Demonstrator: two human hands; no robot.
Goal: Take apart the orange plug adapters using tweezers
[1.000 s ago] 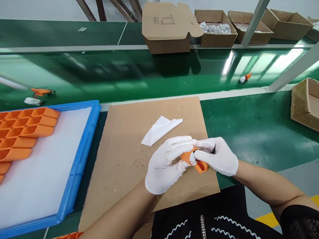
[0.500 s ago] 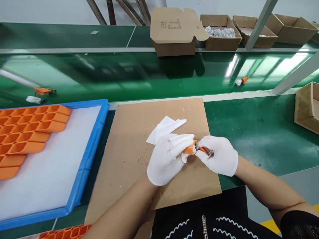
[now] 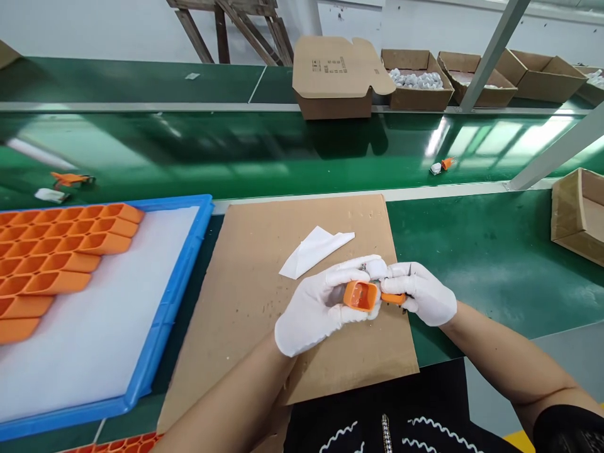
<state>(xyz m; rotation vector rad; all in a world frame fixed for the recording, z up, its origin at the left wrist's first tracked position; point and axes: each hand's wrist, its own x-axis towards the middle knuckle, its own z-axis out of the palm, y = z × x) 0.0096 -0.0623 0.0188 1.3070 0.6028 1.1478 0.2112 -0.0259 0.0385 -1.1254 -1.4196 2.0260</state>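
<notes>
Both my hands wear white gloves and meet over a brown cardboard sheet (image 3: 264, 302). My left hand (image 3: 316, 308) is closed round a small hollow orange plastic part (image 3: 361, 296), its open end turned toward me. My right hand (image 3: 425, 292) is closed on a thin tool with an orange handle (image 3: 394, 298), held against the side of the part. The tool's tip is hidden between my fingers. A white cloth (image 3: 314, 250) lies on the cardboard just beyond my hands.
A blue tray (image 3: 170, 302) with white lining and rows of orange parts (image 3: 61, 251) sits at the left. Beyond the cardboard runs a green conveyor (image 3: 264, 151) carrying small orange and white pieces (image 3: 441, 166). Cardboard boxes (image 3: 337, 78) stand at the back, another box (image 3: 578, 211) at the right.
My left hand has turned the orange part so its open end faces me. My right hand has shifted the tool to the part's side. The view has tilted up slightly.
</notes>
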